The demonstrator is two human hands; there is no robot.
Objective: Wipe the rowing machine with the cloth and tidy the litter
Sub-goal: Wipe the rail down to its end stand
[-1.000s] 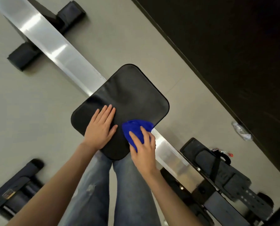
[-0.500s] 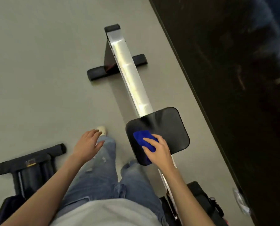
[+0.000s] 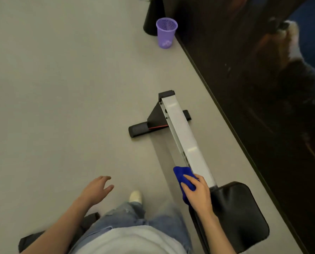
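Right hand (image 3: 198, 195) grips blue cloth (image 3: 183, 176), fingers curled over it, against near edge of rail (image 3: 186, 136) just beyond seat (image 3: 239, 213) — placed, likely, for wiping stroke. Left hand (image 3: 96, 188) loose, fingers spread, holding nothing — probably for balance.

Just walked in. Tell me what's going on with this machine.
A person stands over the rowing machine, wiping it. Their right hand grips a blue cloth against the side of the silver rail, just ahead of the black seat. The left hand hangs free, fingers relaxed, holding nothing. A purple mesh bin stands on the floor farther off, by the dark wall.
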